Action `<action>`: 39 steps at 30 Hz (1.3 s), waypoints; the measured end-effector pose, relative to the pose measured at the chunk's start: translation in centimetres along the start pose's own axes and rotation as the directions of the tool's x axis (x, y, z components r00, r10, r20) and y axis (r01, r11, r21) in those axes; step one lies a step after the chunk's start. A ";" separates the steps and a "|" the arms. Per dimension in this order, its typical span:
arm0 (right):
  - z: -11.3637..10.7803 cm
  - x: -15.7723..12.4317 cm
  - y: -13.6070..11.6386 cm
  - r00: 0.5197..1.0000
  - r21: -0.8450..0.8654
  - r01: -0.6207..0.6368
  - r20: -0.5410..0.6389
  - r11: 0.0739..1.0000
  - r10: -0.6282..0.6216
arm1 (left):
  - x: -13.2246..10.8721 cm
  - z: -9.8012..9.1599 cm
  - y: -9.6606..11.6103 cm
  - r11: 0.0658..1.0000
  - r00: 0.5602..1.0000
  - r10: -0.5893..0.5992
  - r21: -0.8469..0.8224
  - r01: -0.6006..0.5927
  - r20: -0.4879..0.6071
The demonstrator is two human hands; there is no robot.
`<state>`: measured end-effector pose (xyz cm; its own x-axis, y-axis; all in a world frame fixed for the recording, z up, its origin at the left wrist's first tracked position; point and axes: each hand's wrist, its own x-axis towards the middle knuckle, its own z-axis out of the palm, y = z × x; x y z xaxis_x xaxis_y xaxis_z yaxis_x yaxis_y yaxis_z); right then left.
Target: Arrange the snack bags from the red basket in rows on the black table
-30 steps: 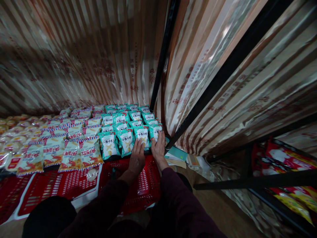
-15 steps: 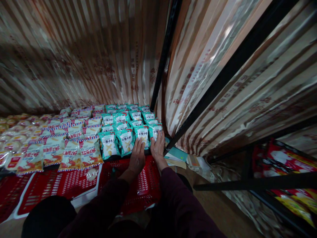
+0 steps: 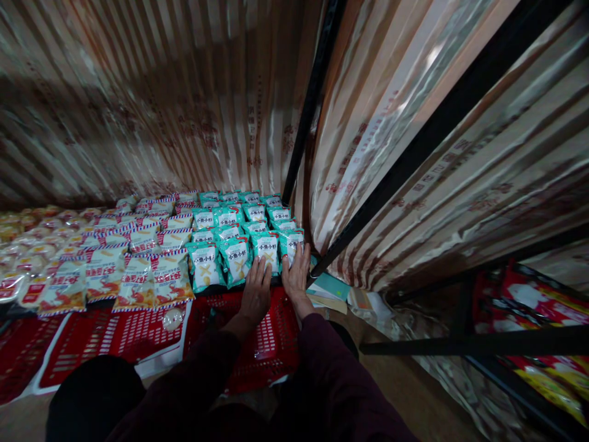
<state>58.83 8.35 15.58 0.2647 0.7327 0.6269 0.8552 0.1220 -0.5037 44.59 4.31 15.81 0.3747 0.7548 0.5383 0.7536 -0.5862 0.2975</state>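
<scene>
Rows of small teal snack packets stand at the right end of a low shelf. My left hand rests with its fingers stretched against the lower part of a front-row teal packet. Beside it, my right hand lies with extended fingers on the rightmost front packet. Both hands are open and touch the packets without gripping them. White-and-blue packets with shrimp pictures stand directly left of the teal ones.
Red baskets sit below the shelf edge. Round wrapped items fill the left side. Black metal posts slant past the pleated curtain. Red and yellow bags lie on a rack at right.
The view has shifted slightly, so the packets sit a little further right in it. Both hands remain against the same front teal packets.
</scene>
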 end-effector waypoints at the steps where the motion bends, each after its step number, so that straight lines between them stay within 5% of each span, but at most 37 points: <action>1: 0.0 0.0 0.0 1.000 0.001 0.003 -0.003 1.000 -0.003 | 0.0 0.0 0.0 1.000 1.000 0.000 -0.001 0.000 -0.004; 17: -0.2 -1.4 0.2 0.997 -0.125 0.083 0.010 0.989 -0.083 | -1.5 -1.5 0.0 0.999 0.999 -0.031 -0.012 0.032 0.030; 39: 0.0 -2.0 -0.1 0.998 -0.170 0.033 0.054 0.985 -0.024 | -3.3 -1.9 -0.7 0.998 0.997 0.047 -0.042 -0.050 -0.067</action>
<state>58.17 6.87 14.40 0.2199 0.7647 0.6057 0.9267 0.0303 -0.3746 41.78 1.69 15.33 0.3724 0.7050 0.6036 0.7106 -0.6349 0.3031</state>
